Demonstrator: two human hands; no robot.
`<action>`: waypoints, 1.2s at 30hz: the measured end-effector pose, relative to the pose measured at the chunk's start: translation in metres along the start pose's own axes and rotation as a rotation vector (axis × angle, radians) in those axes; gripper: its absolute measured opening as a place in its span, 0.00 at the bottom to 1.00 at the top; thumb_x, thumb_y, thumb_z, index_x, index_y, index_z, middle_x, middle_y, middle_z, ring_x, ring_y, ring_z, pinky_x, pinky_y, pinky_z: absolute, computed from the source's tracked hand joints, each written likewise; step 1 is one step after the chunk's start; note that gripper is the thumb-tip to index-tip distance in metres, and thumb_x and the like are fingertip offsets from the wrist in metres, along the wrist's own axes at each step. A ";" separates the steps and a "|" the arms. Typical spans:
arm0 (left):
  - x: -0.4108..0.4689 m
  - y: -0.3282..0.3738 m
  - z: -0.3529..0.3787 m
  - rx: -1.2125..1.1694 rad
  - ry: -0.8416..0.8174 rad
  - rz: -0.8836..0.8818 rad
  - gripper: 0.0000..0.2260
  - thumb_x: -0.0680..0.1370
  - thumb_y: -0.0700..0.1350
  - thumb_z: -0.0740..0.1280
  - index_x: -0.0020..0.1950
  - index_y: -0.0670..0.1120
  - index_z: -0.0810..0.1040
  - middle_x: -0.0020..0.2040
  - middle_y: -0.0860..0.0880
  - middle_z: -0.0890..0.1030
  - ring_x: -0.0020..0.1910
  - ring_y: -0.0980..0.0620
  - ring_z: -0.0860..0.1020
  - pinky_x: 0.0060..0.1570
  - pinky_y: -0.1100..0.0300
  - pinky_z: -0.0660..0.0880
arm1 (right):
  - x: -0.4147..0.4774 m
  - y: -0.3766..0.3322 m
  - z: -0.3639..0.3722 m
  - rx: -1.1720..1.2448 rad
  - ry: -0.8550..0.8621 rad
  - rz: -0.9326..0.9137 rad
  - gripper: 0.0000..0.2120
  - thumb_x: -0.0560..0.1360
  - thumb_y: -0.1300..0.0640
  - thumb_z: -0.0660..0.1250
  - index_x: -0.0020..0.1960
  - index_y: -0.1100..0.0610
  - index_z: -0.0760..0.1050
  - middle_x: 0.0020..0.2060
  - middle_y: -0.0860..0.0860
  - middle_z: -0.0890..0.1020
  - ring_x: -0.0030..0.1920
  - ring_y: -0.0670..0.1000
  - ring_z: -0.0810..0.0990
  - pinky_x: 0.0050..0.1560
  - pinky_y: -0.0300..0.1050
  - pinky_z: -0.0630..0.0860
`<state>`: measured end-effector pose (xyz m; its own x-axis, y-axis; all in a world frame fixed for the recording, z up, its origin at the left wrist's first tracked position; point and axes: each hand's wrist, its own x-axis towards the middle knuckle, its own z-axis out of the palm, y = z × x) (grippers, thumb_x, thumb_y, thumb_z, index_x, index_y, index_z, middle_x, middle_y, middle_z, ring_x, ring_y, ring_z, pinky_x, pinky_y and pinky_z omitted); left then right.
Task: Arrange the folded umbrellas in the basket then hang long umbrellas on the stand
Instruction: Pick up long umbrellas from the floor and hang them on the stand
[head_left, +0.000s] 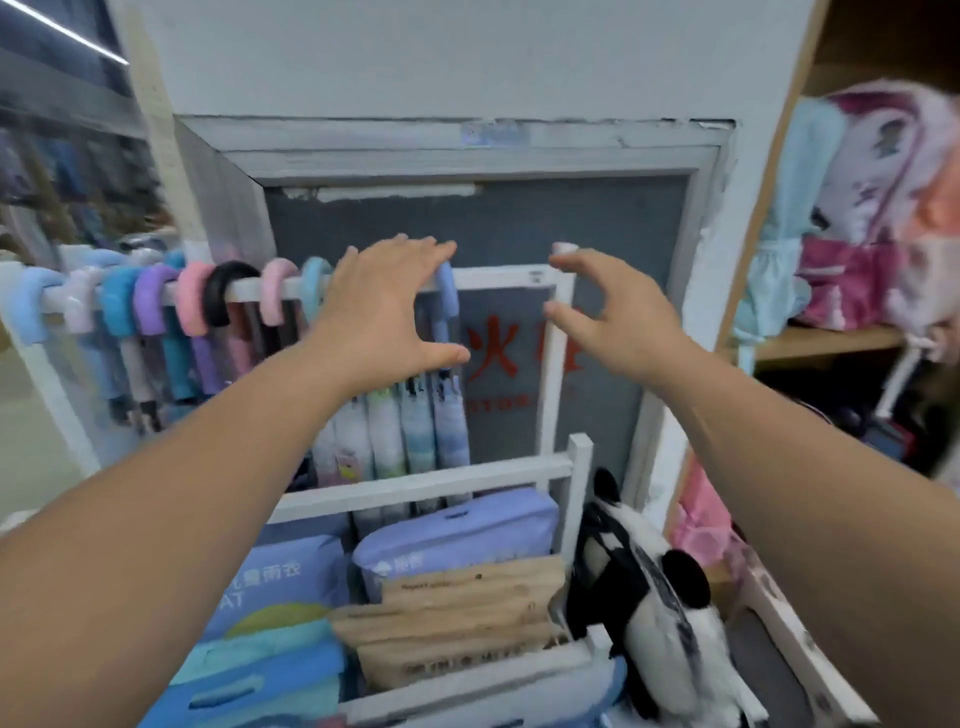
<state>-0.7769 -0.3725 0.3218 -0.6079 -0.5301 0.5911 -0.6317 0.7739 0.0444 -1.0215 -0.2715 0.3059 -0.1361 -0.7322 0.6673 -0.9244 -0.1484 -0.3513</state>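
Several long umbrellas hang by curved pastel handles (195, 299) on the top rail (249, 287) of a white stand (553, 395). Their folded canopies (410, 431) drop behind the middle bar. My left hand (387, 306) is spread over the rail, fingers apart, around the rightmost blue handle (447, 291) without closing on it. My right hand (610, 312) hovers open near the stand's right post, holding nothing. The top of that post shows just above its fingertips.
Below the middle bar, the stand's lower bin holds flat packaged raincoats (457, 530) and brown paper packs (457, 618). A black-and-white panda bag (649, 597) leans at the right. Wooden shelves with pink and blue backpacks (862, 208) stand further right. A grey cabinet door (493, 228) is behind.
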 end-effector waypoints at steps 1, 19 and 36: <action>-0.003 0.011 0.004 -0.019 0.008 0.057 0.47 0.65 0.67 0.76 0.78 0.52 0.63 0.77 0.47 0.67 0.77 0.44 0.63 0.74 0.38 0.59 | -0.024 0.007 -0.006 -0.052 0.006 0.038 0.22 0.77 0.47 0.70 0.69 0.51 0.74 0.67 0.48 0.78 0.68 0.50 0.74 0.69 0.46 0.69; -0.108 0.404 0.195 -0.197 -0.459 0.467 0.39 0.66 0.65 0.74 0.74 0.53 0.68 0.70 0.49 0.73 0.70 0.43 0.67 0.68 0.49 0.65 | -0.462 0.155 -0.195 -0.672 -0.476 0.839 0.30 0.75 0.39 0.66 0.74 0.43 0.64 0.73 0.49 0.67 0.73 0.56 0.65 0.69 0.58 0.65; -0.232 0.629 0.423 -0.194 -1.022 0.358 0.36 0.72 0.66 0.68 0.76 0.54 0.65 0.73 0.50 0.70 0.71 0.45 0.67 0.67 0.50 0.68 | -0.695 0.367 -0.227 -0.417 -0.917 1.180 0.32 0.75 0.38 0.65 0.76 0.44 0.61 0.75 0.50 0.65 0.74 0.57 0.65 0.71 0.58 0.64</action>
<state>-1.2368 0.0909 -0.1283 -0.9089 -0.2315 -0.3469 -0.3076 0.9338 0.1827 -1.3469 0.3339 -0.1372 -0.7202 -0.4614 -0.5182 -0.5052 0.8606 -0.0642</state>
